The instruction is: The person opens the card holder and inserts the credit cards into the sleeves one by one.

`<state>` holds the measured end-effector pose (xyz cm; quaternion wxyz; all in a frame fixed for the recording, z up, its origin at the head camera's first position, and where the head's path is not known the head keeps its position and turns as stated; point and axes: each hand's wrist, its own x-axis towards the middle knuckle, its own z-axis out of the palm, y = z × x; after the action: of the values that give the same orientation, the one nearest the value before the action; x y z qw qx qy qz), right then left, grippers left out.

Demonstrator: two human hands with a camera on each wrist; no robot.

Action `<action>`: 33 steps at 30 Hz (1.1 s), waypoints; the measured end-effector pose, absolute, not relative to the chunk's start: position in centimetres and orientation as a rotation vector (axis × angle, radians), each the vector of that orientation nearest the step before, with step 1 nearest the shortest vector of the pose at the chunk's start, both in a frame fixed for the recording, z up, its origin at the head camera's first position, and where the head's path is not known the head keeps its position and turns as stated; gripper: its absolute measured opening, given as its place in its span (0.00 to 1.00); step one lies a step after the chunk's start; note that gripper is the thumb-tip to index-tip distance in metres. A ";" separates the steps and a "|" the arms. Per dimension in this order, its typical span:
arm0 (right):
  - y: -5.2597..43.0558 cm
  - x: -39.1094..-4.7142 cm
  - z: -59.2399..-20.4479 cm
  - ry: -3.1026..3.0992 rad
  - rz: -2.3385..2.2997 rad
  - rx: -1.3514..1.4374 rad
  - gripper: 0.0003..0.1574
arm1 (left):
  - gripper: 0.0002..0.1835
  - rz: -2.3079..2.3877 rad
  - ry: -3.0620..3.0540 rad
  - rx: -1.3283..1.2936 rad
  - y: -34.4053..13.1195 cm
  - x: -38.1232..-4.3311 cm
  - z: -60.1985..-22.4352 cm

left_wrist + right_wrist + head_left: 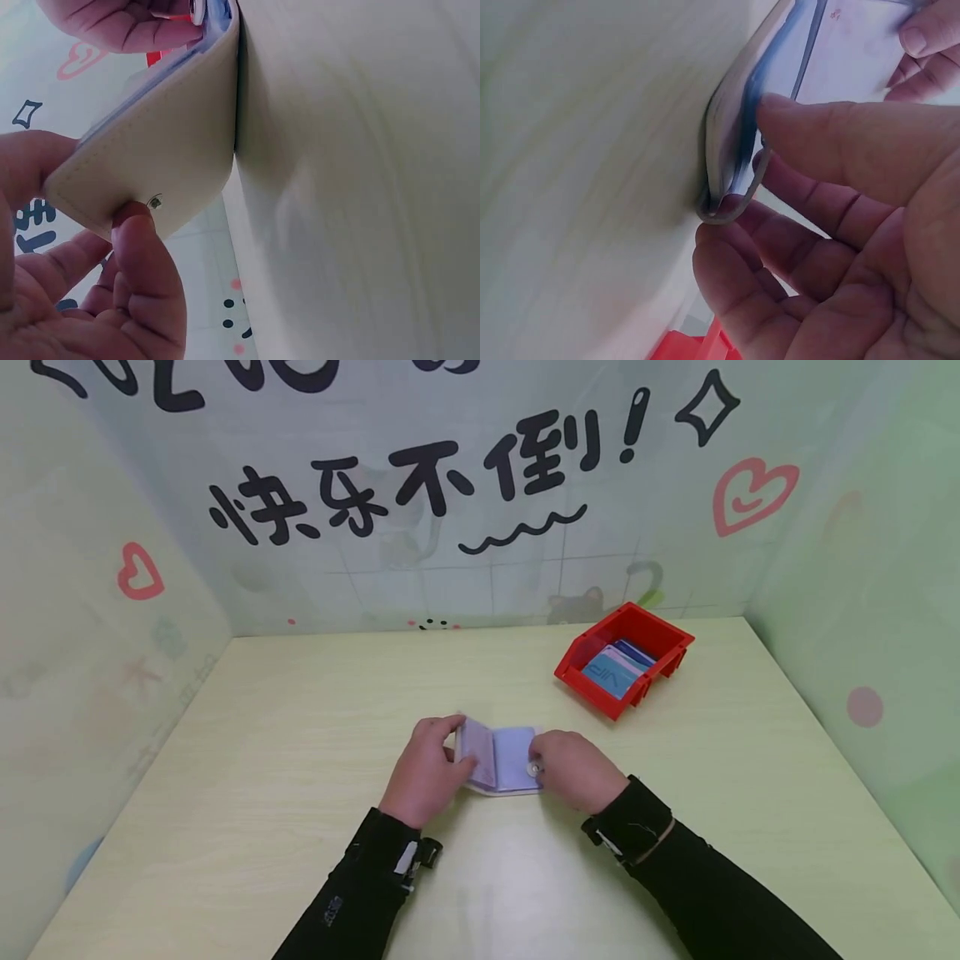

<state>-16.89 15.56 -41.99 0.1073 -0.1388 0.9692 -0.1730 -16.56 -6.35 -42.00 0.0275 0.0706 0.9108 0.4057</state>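
A small snap-button card holder point(516, 758) lies spread on the table, with translucent bluish sleeves inside. My left hand point(426, 770) pinches its raised left cover between thumb and fingers. In the left wrist view the cream outside of the cover point(161, 139) shows stitching and a metal snap point(155, 201). At the right side, my right hand point(576, 768) grips the edge, by a round snap button point(535, 768). The right wrist view has the thumb against the sleeves point(750, 112) and the other fingers around a curved closing strap point(759, 180).
A red plastic bin point(667, 647) stands at the back right, holding several cards point(613, 670) in blue and pink. Printed panels point(480, 585) with lettering and hearts enclose the pale wooden table point(262, 760) at the back and sides.
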 end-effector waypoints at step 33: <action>17.8 -17.4 -40.9 2.736 -0.958 -0.319 0.17 | 0.36 1.140 2.752 0.424 -2.6 -15.9 -42.0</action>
<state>-17.45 17.77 -40.89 0.1122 -0.1088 0.9322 -0.3263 -15.95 -2.63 -42.05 0.0662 0.1406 0.9127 0.3780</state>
